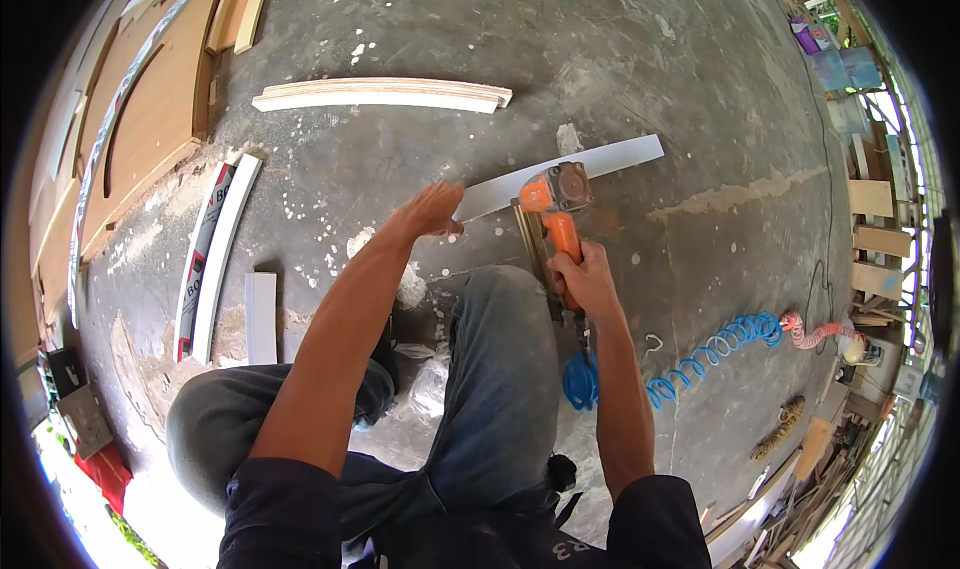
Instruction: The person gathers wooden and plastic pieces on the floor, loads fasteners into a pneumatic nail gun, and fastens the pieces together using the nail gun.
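Observation:
My right hand (588, 277) is wrapped round the handle of an orange pneumatic nail gun (563, 231). The gun's head lies over a narrow white board (630, 153); whether its nose touches the board is hidden. At the board's left end is my left hand (432, 211), with fingers on one side and the thumb on the other, gripping that end. A coiled blue air hose (700, 361) runs from below the gun's handle toward the right.
Curved white-edged strips (390, 93) lie ahead on the concrete floor. More curved strips (225, 259) and a short white board (261, 317) lie to the left. Brown panels (150, 119) stand at far left. Wood offcuts (880, 241) line the right edge.

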